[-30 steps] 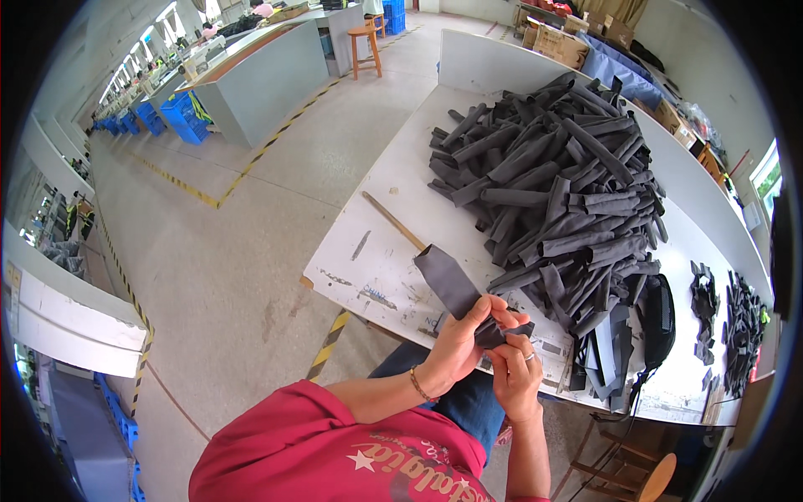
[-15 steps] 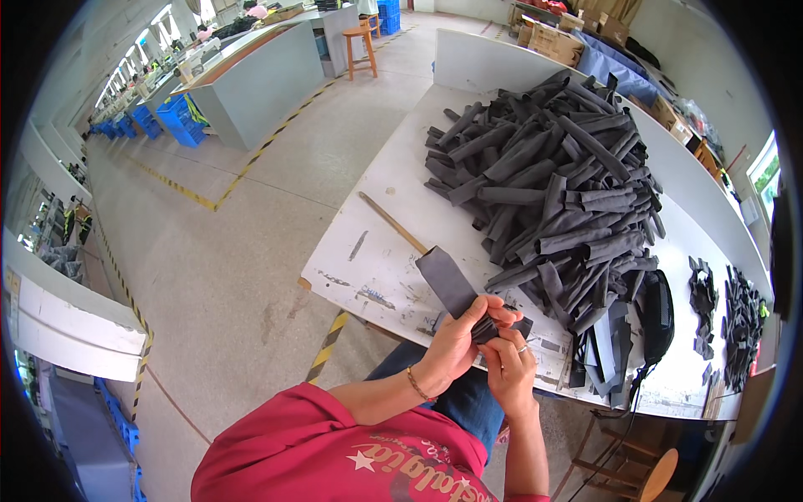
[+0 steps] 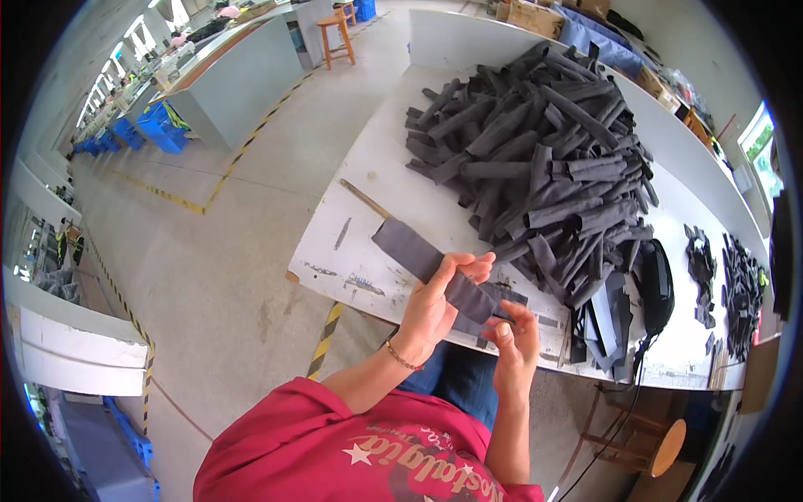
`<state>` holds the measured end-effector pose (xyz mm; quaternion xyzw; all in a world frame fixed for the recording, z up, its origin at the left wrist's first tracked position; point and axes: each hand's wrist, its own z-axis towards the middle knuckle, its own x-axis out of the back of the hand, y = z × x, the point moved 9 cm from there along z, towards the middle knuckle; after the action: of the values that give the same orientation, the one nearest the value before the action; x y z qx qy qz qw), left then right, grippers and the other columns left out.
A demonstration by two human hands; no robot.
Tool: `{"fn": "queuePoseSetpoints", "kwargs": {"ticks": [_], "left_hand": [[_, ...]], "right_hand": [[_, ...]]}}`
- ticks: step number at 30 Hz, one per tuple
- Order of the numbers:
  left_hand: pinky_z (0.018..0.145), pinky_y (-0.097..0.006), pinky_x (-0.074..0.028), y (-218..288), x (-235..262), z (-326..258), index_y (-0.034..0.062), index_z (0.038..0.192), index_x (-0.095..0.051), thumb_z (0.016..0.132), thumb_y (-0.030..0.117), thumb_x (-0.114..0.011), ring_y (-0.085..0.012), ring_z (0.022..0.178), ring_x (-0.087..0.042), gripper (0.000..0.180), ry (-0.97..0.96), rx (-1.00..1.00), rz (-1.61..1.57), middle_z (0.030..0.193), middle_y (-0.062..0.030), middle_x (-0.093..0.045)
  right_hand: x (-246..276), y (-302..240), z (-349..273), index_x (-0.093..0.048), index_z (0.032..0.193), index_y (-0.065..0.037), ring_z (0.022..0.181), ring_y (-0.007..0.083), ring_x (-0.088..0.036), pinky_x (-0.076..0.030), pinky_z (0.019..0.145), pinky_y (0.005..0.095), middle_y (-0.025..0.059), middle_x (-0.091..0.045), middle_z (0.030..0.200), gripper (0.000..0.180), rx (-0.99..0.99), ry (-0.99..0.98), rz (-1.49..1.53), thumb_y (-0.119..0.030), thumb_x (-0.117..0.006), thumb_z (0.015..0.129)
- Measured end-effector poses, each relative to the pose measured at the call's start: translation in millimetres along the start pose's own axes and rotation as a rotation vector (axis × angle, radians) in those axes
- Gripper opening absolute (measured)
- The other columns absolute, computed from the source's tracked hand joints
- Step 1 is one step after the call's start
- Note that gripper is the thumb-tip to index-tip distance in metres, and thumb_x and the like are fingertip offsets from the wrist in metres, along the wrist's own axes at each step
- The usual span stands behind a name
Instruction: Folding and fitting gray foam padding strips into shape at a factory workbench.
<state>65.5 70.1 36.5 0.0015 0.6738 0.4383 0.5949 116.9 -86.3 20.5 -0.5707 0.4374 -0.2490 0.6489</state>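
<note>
A dark grey fabric tube (image 3: 407, 249) lies slantwise in front of me over the table's near edge. A thin wooden stick (image 3: 361, 196) juts from its far end toward the upper left. My left hand (image 3: 432, 303) wraps round the middle of the tube, thumb on top and fingertips showing beyond it. At the tube's near end, my right hand (image 3: 516, 341) has thumb and forefinger closed on the fabric edge. How far the stick runs inside the tube is hidden.
A large heap of similar grey tubes (image 3: 535, 159) covers the white table (image 3: 335, 243). To its right are flat dark strips (image 3: 604, 322), a black pouch (image 3: 657, 289) with a cord, and smaller dark piles (image 3: 740, 293). A wooden stool (image 3: 667, 448) stands below the table's right side.
The tube's near end, bunched between both hands before, now stretches out straight past my left hand. My right hand has shifted to that end. The whole view has also moved slightly.
</note>
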Motion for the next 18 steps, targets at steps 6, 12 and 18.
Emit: {"fn": "queuePoseSetpoints", "kwargs": {"ticks": [6,12,18], "left_hand": [[0.099,-0.041,-0.047,-22,-2,-6,0.0017,0.114,-0.06,0.103,0.03,-0.045,-0.0246,0.112,-0.06,0.034,-0.082,0.111,-0.072,0.123,-0.0178,-0.062],[0.079,-0.032,-0.053,18,65,16,-0.0003,0.109,-0.066,0.096,0.025,-0.061,-0.0199,0.087,-0.066,0.029,0.241,0.028,0.226,0.092,-0.0108,-0.069],[0.064,-0.021,-0.045,8,84,37,-0.0009,0.092,-0.072,0.085,0.018,-0.073,-0.0049,0.074,-0.058,0.02,0.193,0.021,0.735,0.081,-0.002,-0.068]], "right_hand": [[-20,6,17,-0.065,0.098,-0.001,0.078,0.0071,-0.054,-0.044,0.069,0.0217,0.001,-0.061,0.084,0.013,0.002,0.013,-0.017,-0.013,-0.065,0.093],[23,-8,31,-0.066,0.085,-0.002,0.066,0.0045,-0.045,-0.037,0.061,0.0219,-0.0056,-0.056,0.07,0.014,0.121,0.107,-0.393,-0.015,-0.071,0.089],[60,23,66,-0.068,0.094,0.001,0.072,0.0055,-0.05,-0.041,0.068,0.021,-0.0026,-0.06,0.077,0.019,0.016,0.138,-0.437,-0.015,-0.073,0.086]]}}
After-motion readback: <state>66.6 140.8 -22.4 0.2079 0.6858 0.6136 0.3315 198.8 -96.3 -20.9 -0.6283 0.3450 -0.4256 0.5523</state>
